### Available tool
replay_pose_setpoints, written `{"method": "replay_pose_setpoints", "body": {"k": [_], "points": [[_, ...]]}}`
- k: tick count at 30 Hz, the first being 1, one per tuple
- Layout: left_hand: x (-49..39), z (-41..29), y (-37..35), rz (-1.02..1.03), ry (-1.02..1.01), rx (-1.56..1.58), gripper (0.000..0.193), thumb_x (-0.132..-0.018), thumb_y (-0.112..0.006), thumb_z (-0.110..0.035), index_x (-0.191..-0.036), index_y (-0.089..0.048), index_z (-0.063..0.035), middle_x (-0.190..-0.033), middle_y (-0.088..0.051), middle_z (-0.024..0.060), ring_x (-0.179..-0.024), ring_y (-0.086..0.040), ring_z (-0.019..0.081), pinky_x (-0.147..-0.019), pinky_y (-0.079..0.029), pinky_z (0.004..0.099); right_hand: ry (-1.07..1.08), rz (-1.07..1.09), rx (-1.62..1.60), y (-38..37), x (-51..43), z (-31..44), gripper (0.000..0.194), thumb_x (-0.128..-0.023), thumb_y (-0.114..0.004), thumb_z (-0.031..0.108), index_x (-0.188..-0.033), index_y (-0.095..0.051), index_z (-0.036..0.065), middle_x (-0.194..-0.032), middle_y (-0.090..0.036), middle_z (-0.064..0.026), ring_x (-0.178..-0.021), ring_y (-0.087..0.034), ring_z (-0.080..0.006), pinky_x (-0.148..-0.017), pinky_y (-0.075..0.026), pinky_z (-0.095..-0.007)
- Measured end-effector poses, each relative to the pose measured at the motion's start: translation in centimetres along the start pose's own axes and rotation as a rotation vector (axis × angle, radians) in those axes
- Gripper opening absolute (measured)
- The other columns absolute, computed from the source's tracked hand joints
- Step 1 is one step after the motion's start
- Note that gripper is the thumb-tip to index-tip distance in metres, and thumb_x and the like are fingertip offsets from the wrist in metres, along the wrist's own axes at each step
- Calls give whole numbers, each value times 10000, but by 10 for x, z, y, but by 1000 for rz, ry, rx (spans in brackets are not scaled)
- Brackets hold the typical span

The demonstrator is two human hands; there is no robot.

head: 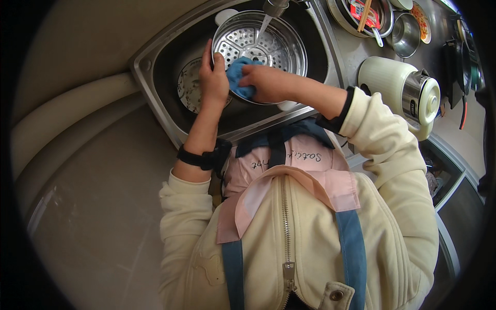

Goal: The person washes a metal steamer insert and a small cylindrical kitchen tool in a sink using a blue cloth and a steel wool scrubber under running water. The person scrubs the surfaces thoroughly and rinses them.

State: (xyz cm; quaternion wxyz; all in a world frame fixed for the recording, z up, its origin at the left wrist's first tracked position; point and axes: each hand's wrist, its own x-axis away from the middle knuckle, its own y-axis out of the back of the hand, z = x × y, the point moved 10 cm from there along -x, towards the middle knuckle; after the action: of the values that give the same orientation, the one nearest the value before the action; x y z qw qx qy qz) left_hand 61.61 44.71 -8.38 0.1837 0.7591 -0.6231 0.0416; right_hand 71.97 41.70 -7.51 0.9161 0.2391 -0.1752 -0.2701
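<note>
A round stainless-steel steamer tray with a perforated bottom and pale handles is held over the sink. My left hand grips its left rim, thumb on the inside edge. In my right hand is a blue cloth, bunched and pressed against the near-left inner wall of the tray. From the faucet a stream of water falls onto the perforated bottom. Below, a plate with a leaf pattern lies in the sink, partly hidden by my left hand and forearm.
Right of the sink stands a pale green electric kettle. Beyond it on the counter are a metal bowl, a patterned plate, and a pot with chopsticks and a red packet. A black pan is at far right.
</note>
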Motion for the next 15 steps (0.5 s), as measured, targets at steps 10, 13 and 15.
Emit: {"method": "replay_pose_setpoints", "body": {"k": [10,13,15], "points": [[10,-6,-9,72,27,-22,430,-883,-477,-205,-1279,-421,-48,-1099,-583,150,-969,-557,173,-841,-417,274,-547,-575,101,82,15,-106,244,-703,-596,151,-929,-642,72,-957,-589,-205,-877,-579,-362,-792,-471,-385],[8,-18,-19,106,-137,-131,431,-884,-484,-210,-1278,-423,-46,-1129,-568,142,-1021,-534,168,-873,-403,271,-487,-476,-300,60,-9,-85,272,-717,-596,174,-965,-634,68,-911,-612,-206,-885,-583,-358,-805,-464,-389],[6,-7,-20,136,-46,-68,433,-883,-495,-211,-1277,-426,-46,-1180,-537,129,-1070,-504,165,-902,-383,265,-315,-344,-258,46,-22,-51,296,-760,-590,147,-1038,-600,45,-881,-628,-164,-845,-609,-257,-780,-464,-317]]}}
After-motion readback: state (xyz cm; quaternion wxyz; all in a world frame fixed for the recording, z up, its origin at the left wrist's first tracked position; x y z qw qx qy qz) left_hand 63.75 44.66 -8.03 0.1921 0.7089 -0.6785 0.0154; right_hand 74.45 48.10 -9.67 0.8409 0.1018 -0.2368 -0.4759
